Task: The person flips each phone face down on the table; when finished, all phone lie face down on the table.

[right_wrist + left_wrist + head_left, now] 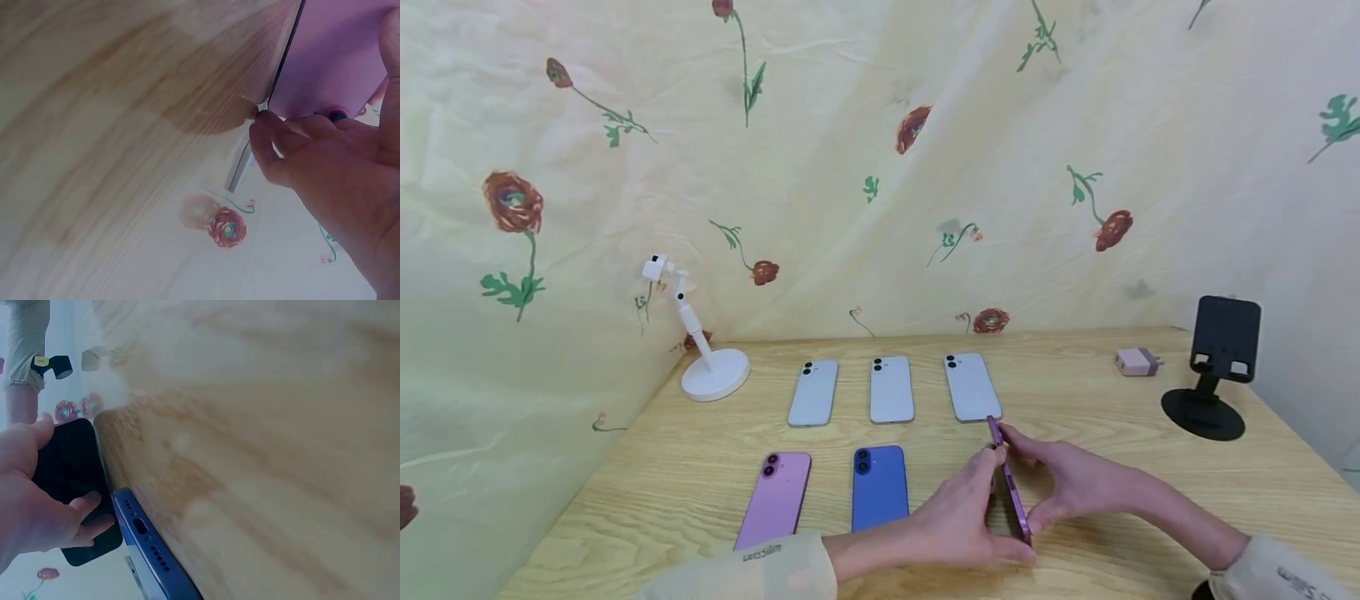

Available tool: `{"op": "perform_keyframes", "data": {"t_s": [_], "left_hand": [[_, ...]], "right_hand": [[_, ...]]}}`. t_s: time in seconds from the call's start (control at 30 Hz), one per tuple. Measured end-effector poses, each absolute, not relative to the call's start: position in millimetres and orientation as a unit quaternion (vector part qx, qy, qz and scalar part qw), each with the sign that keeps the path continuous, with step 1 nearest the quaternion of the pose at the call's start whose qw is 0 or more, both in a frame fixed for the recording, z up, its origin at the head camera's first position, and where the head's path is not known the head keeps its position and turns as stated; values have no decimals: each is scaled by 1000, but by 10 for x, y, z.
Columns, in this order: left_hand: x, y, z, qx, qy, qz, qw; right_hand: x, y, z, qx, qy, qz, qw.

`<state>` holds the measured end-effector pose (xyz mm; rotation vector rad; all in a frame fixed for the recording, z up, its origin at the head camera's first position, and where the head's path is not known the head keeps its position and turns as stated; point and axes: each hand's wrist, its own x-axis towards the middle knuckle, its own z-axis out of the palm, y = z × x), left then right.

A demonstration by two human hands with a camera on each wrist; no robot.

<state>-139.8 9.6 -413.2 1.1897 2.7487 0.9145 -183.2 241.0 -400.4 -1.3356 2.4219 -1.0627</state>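
A purple phone stands on its long edge on the wooden table, held between both hands. My left hand grips it from the left, fingers on its dark screen and thumb under the near end. My right hand holds it from the right, fingers curled against its purple back by the camera. Just left of my left hand lies a blue phone, its bottom edge close to the wrist camera.
A pink phone lies face down left of the blue one. Three pale phones form a row behind. A white stand is at back left, a black phone stand and a charger plug at back right. Floral cloth hangs behind.
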Motion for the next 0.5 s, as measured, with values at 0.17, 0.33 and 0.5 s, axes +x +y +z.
{"op": "perform_keyframes", "data": {"t_s": [0.17, 0.33, 0.5], "left_hand": [[-1389, 44, -4107, 375, 877, 298, 22], [-1378, 5, -4101, 374, 872, 314, 21], [-1362, -14, -4122, 374, 873, 314, -3]], "right_hand": [[-1828, 2373, -4016, -452, 818, -347, 84], [-1842, 2336, -4042, -476, 812, -330, 72], [-1825, 2330, -4037, -468, 831, -294, 61]]}}
